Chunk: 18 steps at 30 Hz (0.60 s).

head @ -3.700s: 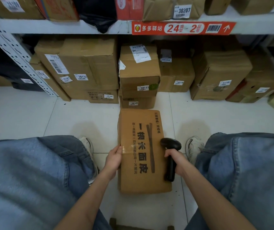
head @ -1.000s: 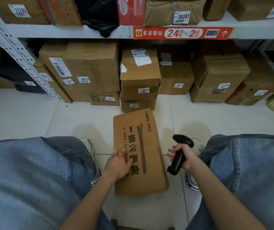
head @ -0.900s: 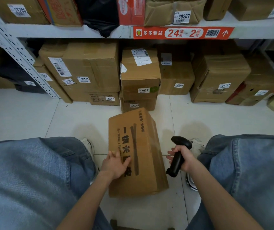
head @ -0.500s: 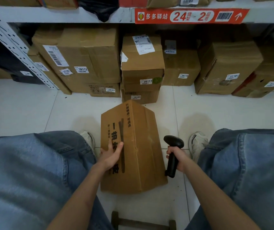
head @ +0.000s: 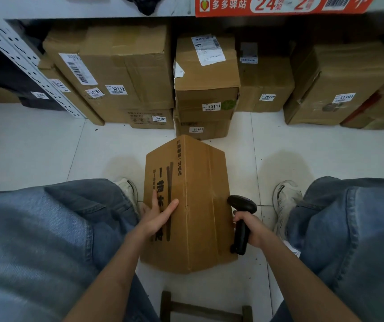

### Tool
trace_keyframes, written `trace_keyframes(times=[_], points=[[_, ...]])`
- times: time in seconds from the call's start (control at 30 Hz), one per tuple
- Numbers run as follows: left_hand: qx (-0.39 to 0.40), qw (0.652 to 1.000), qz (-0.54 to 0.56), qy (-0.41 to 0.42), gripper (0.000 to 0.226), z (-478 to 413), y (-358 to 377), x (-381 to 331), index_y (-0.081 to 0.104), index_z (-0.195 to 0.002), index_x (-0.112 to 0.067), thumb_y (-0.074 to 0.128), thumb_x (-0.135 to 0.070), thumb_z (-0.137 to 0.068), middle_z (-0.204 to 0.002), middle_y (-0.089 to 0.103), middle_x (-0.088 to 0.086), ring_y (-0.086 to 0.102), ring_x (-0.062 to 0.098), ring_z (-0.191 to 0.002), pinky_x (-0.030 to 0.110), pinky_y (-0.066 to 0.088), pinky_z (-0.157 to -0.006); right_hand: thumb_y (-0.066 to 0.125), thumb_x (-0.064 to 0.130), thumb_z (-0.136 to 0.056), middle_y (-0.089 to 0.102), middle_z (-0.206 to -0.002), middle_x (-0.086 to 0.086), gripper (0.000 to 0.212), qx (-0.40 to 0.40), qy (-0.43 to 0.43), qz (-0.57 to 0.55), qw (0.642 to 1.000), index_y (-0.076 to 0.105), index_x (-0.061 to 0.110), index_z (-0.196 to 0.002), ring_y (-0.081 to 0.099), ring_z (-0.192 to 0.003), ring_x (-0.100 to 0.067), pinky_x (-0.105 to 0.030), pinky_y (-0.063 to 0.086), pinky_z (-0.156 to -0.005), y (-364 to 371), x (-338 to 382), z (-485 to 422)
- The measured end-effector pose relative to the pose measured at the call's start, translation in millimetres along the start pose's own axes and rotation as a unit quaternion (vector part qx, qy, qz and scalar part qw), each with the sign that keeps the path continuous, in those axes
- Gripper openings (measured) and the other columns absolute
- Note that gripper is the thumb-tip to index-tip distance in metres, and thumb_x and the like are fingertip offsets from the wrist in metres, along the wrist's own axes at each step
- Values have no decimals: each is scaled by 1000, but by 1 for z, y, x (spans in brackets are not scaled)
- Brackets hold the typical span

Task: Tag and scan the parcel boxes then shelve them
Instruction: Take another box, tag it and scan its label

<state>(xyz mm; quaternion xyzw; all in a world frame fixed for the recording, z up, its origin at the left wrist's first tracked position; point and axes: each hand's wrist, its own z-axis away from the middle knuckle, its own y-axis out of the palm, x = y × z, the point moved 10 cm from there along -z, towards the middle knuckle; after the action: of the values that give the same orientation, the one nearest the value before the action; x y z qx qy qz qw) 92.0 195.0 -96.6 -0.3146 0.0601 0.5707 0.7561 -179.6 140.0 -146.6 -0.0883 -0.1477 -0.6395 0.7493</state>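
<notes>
A long brown parcel box [head: 206, 205] with black printed characters stands tipped on one long edge on the white floor between my knees. My left hand [head: 157, 216] lies flat on its printed left face, fingers spread, holding it tilted. My right hand [head: 250, 225] is closed around the grip of a black barcode scanner [head: 241, 219], whose head rests against the box's right side. No tag shows on the faces I can see.
Tagged cardboard boxes [head: 206, 89] fill the floor space under the white shelf [head: 93, 8], which carries a red 24-2 sign [head: 279, 4]. A perforated shelf post [head: 23, 63] slants at left. My shoes and jeans flank the box; a wooden stool frame [head: 200, 307] sits below.
The box, flat on the floor a second ago, has been rolled leftward up onto its edge by my left hand. My right hand brought the scanner in against the box's right side.
</notes>
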Motion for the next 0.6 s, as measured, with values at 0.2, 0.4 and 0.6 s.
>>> trace_keyframes(times=[0.2,0.4,0.6], points=[[17,1000,18,10,112,-1,10,-14,-19,-145,-43,41,-86,-60,-159,-13,13,1,37,-146,60,13,-115,53,3,-78,55,-98,-13,23,-6,-8,-43,999,60,7,-100,52,-97,-28,-37,43,-80,-19,-4,0],[-42,995,57,77,69,4,14,-44,11,-151,-34,44,-53,-94,-159,16,6,18,28,-145,47,21,-116,54,3,-73,55,-102,-15,28,-30,-26,-58,998,60,6,-100,52,-96,-29,-38,44,-81,-36,-2,2],[-84,983,136,93,47,17,8,-56,38,-144,-28,47,-24,-98,-149,36,8,39,28,-134,43,30,-113,57,4,-68,54,-89,-13,29,-47,-45,-64,996,60,5,-96,51,-84,-28,-36,44,-72,-41,3,11]])
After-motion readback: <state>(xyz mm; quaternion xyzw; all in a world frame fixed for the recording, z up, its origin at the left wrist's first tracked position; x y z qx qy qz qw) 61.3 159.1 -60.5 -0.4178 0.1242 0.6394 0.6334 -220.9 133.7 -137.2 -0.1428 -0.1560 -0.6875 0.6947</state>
